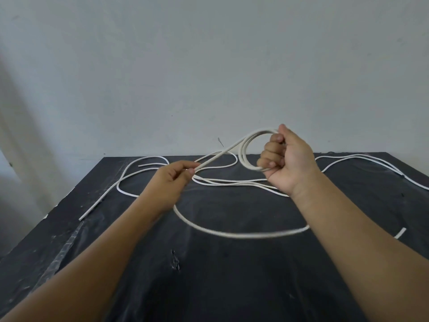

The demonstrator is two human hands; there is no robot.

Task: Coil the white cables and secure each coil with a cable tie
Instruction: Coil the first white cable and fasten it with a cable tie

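Note:
My right hand [286, 159] is closed around a small coil of white cable [246, 149], held upright above the far middle of the black table [220, 275]. From the coil a straight run of the same cable [218, 155] slants down to my left hand [173, 180], which pinches it between thumb and fingers. The loose remainder of the cable [236, 233] curves in a wide arc across the table in front of my hands. No cable tie is visible.
More white cable lies on the table: a loop at the far left [130, 180] with a loose end near the left edge, and long strands at the far right [371, 159]. A short white piece [400, 233] lies at the right. A pale wall stands right behind the table.

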